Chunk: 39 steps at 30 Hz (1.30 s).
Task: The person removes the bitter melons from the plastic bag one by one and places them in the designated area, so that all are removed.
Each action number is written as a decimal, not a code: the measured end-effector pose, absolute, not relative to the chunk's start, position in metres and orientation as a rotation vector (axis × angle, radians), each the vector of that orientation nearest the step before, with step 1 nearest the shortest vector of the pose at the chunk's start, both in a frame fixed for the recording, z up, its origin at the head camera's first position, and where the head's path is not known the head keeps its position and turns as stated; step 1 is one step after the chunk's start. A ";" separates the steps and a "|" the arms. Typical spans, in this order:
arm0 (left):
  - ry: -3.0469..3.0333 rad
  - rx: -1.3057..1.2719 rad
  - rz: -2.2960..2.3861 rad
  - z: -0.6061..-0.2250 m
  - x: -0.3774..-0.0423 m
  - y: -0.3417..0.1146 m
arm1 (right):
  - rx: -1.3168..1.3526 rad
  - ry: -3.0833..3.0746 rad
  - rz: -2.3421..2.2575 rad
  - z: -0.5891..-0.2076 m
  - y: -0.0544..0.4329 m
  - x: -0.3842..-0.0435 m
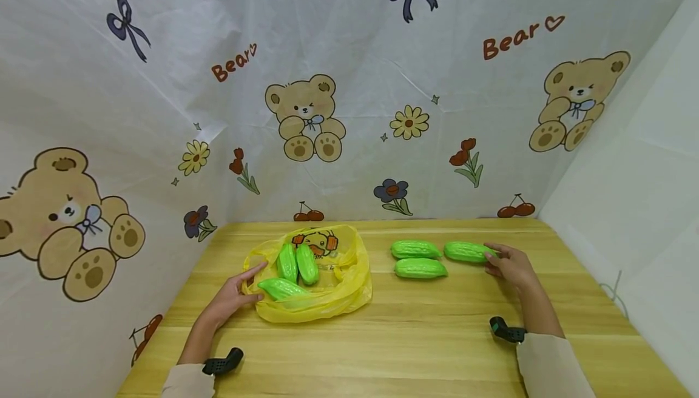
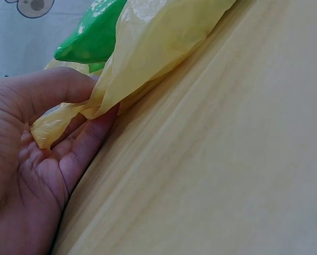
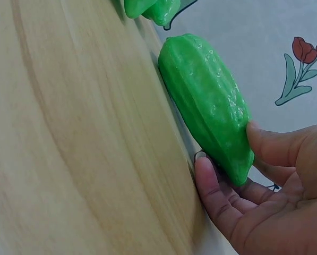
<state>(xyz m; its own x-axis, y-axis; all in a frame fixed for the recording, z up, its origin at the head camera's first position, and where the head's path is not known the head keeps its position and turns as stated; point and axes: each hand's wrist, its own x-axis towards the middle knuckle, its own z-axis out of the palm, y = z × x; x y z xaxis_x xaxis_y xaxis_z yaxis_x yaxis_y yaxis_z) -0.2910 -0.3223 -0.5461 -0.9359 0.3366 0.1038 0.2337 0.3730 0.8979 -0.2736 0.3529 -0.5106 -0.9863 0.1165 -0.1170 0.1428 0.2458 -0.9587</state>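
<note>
A yellow plastic bag (image 1: 355,273) with a printed duck face lies spread at the left of the table, three green bitter melons (image 1: 286,263) in its mouth. My left hand (image 1: 226,298) is at the bag's left edge, and in the left wrist view its thumb and fingers pinch the thin plastic. On the right, my right hand (image 1: 513,266) holds one end of a bitter melon (image 3: 206,95) between thumb and fingers, close over the tabletop. Two more bitter melons (image 1: 420,268) lie side by side just left of it.
The wooden table (image 1: 415,337) meets a patterned cloth wall (image 1: 349,185) at the back, and a plain white wall (image 1: 644,161) stands on the right. A thin cord (image 1: 617,295) hangs by the right table edge. Each wrist wears a black camera (image 1: 222,362).
</note>
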 end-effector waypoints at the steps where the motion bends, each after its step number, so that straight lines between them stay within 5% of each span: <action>1: 2.519 0.523 1.629 -0.546 -0.291 -0.322 | 0.261 2.468 -1.895 -0.510 0.353 -0.273; 39: 2.471 0.526 1.691 -0.544 -0.289 -0.319 | 0.381 2.602 -1.806 -0.501 0.359 -0.267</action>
